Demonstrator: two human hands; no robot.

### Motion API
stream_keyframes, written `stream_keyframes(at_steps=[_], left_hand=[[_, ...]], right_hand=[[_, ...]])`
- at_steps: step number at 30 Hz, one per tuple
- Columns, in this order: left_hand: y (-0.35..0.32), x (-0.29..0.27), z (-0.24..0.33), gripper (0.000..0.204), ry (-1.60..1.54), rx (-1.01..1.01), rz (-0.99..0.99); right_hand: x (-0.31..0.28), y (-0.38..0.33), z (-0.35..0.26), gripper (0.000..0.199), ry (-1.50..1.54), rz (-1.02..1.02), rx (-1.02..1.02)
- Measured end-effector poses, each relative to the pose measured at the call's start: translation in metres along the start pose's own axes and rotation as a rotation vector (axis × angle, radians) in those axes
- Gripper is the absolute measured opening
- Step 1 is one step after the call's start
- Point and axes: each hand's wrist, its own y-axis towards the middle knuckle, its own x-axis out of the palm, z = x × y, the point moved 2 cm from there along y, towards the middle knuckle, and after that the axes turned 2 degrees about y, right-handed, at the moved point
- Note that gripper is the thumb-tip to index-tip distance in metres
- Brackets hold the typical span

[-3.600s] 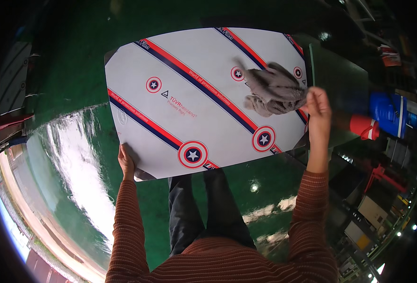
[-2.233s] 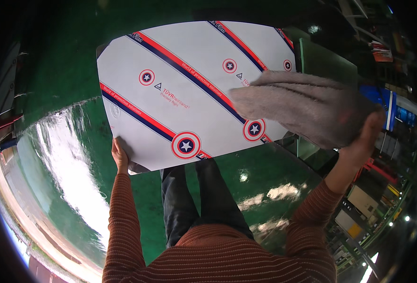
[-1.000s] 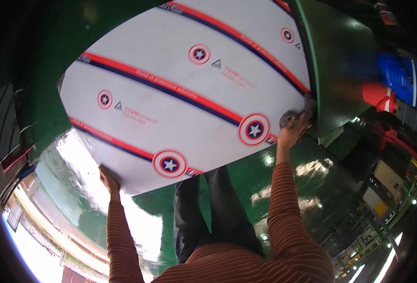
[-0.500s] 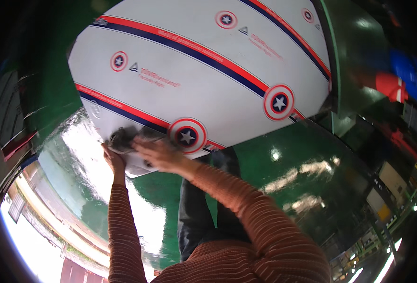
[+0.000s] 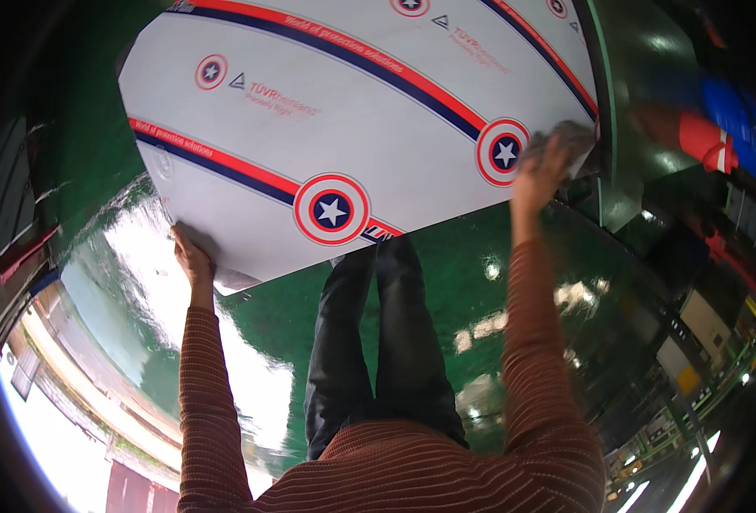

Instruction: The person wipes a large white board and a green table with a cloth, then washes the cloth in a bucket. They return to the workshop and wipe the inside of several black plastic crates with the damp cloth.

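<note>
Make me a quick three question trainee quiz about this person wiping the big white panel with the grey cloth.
1. True or false: the left hand grips the panel at its near left corner.
2. What does the right hand press against the panel? A) grey cloth B) brush C) tape roll
3. Fill in: the floor under the panel is glossy and ____ in colour.

Key
1. True
2. A
3. green

A glossy green floor (image 5: 446, 282) fills the middle, throwing back bright glare at eight o'clock; a red and blue object (image 5: 720, 128) sits blurred at two o'clock; yellow-marked machines (image 5: 694, 359) stand at four o'clock.
</note>
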Motion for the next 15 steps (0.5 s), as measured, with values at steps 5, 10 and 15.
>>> stream_keyframes(at_steps=[5, 10, 15], left_hand=[[0.012, -0.012, -0.019, 0.059, 0.02, -0.029, -0.037], [-0.005, 0.002, 0.006, 0.063, -0.046, 0.064, -0.069], [-0.003, -0.009, 0.022, 0.043, 0.539, 0.314, 0.027]], right_hand=[[-0.034, -0.125, -0.254, 0.053, 0.251, -0.505, -0.569], [-0.044, -0.2, -0.34, 0.043, 0.735, -0.544, -0.932], [-0.055, -0.159, -0.243, 0.035, 0.501, -0.59, -1.004]])
